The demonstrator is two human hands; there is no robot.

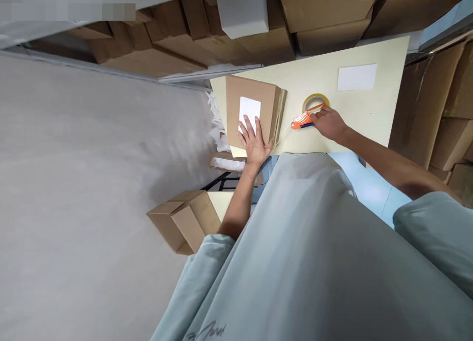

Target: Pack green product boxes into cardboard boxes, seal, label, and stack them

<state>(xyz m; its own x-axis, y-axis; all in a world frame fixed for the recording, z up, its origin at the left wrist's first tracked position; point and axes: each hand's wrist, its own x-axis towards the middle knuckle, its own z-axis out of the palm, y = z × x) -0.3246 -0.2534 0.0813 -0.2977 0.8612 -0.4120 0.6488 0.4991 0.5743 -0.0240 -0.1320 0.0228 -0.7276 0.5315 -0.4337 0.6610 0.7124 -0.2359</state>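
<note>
Resting, left hand (254, 145): flat and released on the labelled cardboard box (251, 112).
Right hand (328, 124): grasped the orange tape dispenser (308, 115).
Bench (354, 114): pale yellow.
Room: stacked cartons (325, 11), grey floor (84, 183).

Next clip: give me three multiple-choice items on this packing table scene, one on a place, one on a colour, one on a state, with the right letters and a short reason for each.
1. Where does the left hand rest?
A. flat on the cardboard box, fingers reaching its white label
B. on the loose white sheet
C. on the floor

2. What colour is the tape dispenser at the right hand?
A. green
B. orange
C. black

3. How does the box on the table stand?
A. open, flaps up
B. crushed flat
C. closed, label on top

Answers:
1. A, the palm lies on the box top with fingertips on the label.
2. B, its body is orange, with a yellowish tape roll behind it.
3. C, the top face is shut and carries the label.
</note>
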